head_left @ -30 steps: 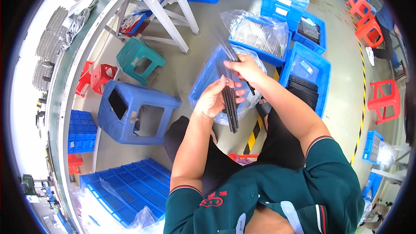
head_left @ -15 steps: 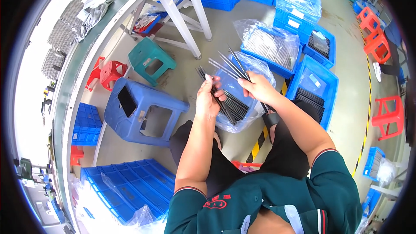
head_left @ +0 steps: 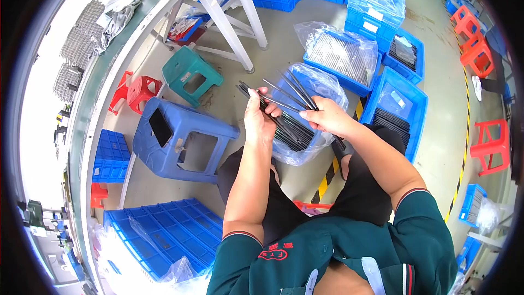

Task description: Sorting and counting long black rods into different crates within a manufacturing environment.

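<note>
My left hand [head_left: 260,116] is closed round a bundle of thin black rods [head_left: 245,88], which slants down toward the lap. In my right hand [head_left: 326,113] is a second, looser bunch of dark rods [head_left: 296,86], fanned out at its far ends. One rod of that bunch reaches across toward the left hand's fingers. Below both hands stands a blue bin lined with clear plastic [head_left: 329,88], holding many more black rods [head_left: 295,139]. What the rods are for cannot be told from their look.
A blue stool [head_left: 204,112] with a black phone [head_left: 160,128] on it stands at left, a green stool [head_left: 191,74] beyond. Blue crates of rods [head_left: 415,110] and a plastic-covered crate [head_left: 349,57] lie ahead right. A long workbench [head_left: 117,57] runs along the left.
The left hand has tipped its bundle further to the left. The right hand's rods have spread, and one now slants across toward the left hand.
</note>
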Tool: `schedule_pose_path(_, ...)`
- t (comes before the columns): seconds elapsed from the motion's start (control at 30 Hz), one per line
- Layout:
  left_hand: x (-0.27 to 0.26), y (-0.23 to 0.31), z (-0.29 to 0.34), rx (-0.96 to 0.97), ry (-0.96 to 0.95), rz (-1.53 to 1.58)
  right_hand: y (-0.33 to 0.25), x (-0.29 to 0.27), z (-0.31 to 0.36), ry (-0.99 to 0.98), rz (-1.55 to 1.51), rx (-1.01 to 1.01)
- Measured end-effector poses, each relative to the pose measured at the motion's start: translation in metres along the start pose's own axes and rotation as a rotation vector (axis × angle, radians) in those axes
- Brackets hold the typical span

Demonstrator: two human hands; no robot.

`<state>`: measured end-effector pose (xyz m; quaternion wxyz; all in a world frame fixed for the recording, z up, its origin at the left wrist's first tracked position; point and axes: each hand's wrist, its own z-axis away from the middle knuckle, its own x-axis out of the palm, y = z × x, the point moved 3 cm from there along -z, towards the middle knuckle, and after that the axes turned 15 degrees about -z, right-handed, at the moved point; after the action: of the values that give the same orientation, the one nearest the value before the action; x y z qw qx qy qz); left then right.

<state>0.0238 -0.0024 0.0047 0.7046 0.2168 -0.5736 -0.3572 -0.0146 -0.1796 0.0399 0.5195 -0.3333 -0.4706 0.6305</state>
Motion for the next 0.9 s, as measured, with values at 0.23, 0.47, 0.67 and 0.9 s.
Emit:
schedule_pose_path(0.23,0.002,0.003,-0.002,0.036,0.013,-0.065,0.003,0.003,-0.001,-0.031,-0.104,0.033)
schedule_pose_path(0.47,0.015,-0.016,0.006,0.030,-0.059,-0.200,0.004,0.012,-0.010,-0.062,-0.382,0.069)
schedule_pose_path(0.67,0.031,-0.032,0.021,-0.027,-0.176,-0.281,0.000,0.019,-0.016,0.003,-0.424,-0.008)
schedule_pose_path(0.9,0.016,-0.032,0.017,-0.210,-0.251,-0.330,-0.007,-0.009,-0.031,-0.001,-0.484,-0.065)
